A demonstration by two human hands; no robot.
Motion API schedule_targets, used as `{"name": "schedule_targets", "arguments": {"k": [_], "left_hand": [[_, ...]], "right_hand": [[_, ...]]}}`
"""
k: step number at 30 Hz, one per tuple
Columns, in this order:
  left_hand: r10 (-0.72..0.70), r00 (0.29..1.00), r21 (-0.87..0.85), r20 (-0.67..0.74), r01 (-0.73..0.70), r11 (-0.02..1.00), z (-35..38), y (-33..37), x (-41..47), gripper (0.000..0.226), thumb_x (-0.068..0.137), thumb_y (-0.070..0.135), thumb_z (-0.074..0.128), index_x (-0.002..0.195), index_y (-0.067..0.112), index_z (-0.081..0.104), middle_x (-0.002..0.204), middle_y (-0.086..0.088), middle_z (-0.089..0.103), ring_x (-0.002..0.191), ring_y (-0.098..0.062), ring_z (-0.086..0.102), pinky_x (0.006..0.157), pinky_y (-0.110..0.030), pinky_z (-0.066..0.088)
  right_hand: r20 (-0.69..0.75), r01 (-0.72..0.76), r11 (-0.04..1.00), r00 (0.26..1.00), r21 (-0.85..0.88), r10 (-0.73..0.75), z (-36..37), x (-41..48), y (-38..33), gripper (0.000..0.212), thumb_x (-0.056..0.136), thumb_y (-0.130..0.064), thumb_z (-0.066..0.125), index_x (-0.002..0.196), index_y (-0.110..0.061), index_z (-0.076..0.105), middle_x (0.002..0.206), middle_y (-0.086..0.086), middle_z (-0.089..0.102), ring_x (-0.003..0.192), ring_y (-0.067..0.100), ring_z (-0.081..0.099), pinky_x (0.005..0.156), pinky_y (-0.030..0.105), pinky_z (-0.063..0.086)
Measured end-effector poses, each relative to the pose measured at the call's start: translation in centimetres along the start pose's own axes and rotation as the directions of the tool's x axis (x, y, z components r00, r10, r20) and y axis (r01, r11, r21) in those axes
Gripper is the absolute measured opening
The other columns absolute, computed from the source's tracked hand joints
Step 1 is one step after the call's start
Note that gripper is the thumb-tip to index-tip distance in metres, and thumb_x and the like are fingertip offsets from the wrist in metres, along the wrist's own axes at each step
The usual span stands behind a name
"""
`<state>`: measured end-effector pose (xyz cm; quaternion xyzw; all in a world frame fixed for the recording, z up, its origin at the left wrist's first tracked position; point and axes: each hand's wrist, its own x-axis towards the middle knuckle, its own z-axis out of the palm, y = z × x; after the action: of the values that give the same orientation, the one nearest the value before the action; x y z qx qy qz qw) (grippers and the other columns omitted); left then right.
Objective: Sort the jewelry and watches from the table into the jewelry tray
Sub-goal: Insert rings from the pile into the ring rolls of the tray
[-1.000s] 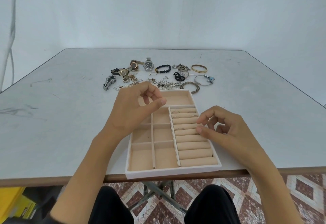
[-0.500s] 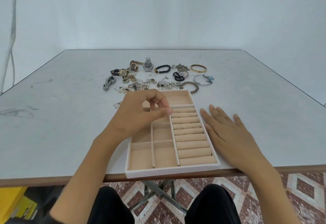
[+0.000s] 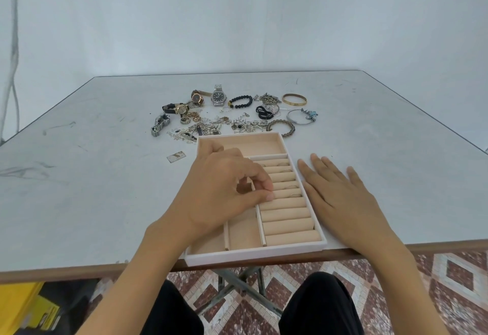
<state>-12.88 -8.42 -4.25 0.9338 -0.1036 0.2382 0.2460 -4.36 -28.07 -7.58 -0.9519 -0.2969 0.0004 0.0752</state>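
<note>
Grey table (image 3: 92, 176): right hand (image 3: 340, 200) lies flat beside tray (image 3: 253, 254); left hand (image 3: 221, 194) pinches at rolls (image 3: 287, 225), what it holds hidden; press gently.

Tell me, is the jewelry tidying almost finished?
Not nearly. A few rings sit in the rolls of the tray. The left hand pinches at those rolls; the right hand lies flat beside it. The watches, bracelets and chains all wait on the table.

We have one wide-angle view only, worn on the person's head, looking forward and down: the jewelry tray (image 3: 253, 254) lies close at lower centre, and the desk (image 3: 92, 189) runs away to a pale wall (image 3: 237, 18) filling the upper frame.
</note>
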Motion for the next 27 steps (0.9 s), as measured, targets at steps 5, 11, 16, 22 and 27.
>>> {"name": "schedule_targets", "arguments": {"k": [5, 11, 16, 22, 27], "left_hand": [[0.001, 0.996, 0.016, 0.087, -0.002, 1.0, -0.4, 0.1, 0.1, 0.019, 0.075, 0.053, 0.066, 0.077, 0.035, 0.074, 0.071, 0.02, 0.068, 0.074, -0.007, 0.053, 0.085, -0.038, 0.031], [0.043, 0.999, 0.047, 0.016, -0.044, 0.998, -1.0, -0.3, -0.6, 0.018, 0.084, 0.048, 0.059, 0.088, 0.037, 0.073, 0.077, 0.029, 0.063, 0.079, 0.0, 0.053, 0.083, -0.022, 0.026], [0.115, 0.992, 0.078, 0.051, -0.119, 0.99, -1.1, -0.1, -1.6, 0.025, 0.089, 0.051, 0.052, 0.094, 0.039, 0.073, 0.09, 0.024, 0.066, 0.087, -0.003, 0.051, 0.083, -0.024, 0.025], [0.129, 0.988, 0.122, 0.09, -0.139, 0.983, -0.7, 0.0, -1.7, 0.033, 0.092, 0.053, 0.046, 0.096, 0.038, 0.074, 0.092, 0.025, 0.065, 0.09, -0.002, 0.048, 0.084, -0.029, 0.026], [0.137, 0.987, 0.164, 0.083, -0.149, 0.975, -0.7, 0.2, -1.6, 0.03, 0.091, 0.052, 0.048, 0.094, 0.038, 0.074, 0.091, 0.024, 0.066, 0.09, -0.001, 0.047, 0.084, -0.028, 0.024]], "right_hand": [[-0.006, -0.004, 1.0, 1.0, 0.0, 0.004, 0.0, 0.1, 0.0, 0.09, 0.067, -0.059, -0.023, 0.151, -0.037, 0.0, 0.161, -0.01, -0.004, 0.147, 0.006, -0.006, 0.118, 0.038, -0.004], [-0.015, -0.005, 1.0, 1.0, 0.012, 0.005, 0.0, 0.0, 0.0, 0.089, 0.068, -0.06, -0.021, 0.151, -0.038, 0.003, 0.161, -0.011, -0.003, 0.147, 0.006, -0.006, 0.118, 0.037, -0.004], [-0.018, -0.006, 1.0, 1.0, 0.03, 0.006, 0.0, 0.0, 0.0, 0.089, 0.068, -0.06, -0.02, 0.151, -0.038, 0.004, 0.16, -0.012, -0.002, 0.147, 0.005, -0.006, 0.118, 0.037, -0.005], [-0.018, -0.008, 1.0, 1.0, 0.019, 0.009, 0.0, -0.1, 0.0, 0.09, 0.068, -0.06, -0.021, 0.151, -0.038, 0.003, 0.16, -0.012, -0.003, 0.147, 0.005, -0.006, 0.118, 0.037, -0.005], [-0.024, -0.003, 1.0, 1.0, 0.01, 0.004, 0.0, 0.0, 0.0, 0.089, 0.068, -0.059, -0.021, 0.151, -0.038, 0.003, 0.161, -0.011, -0.002, 0.147, 0.006, -0.005, 0.118, 0.038, -0.003]]}}
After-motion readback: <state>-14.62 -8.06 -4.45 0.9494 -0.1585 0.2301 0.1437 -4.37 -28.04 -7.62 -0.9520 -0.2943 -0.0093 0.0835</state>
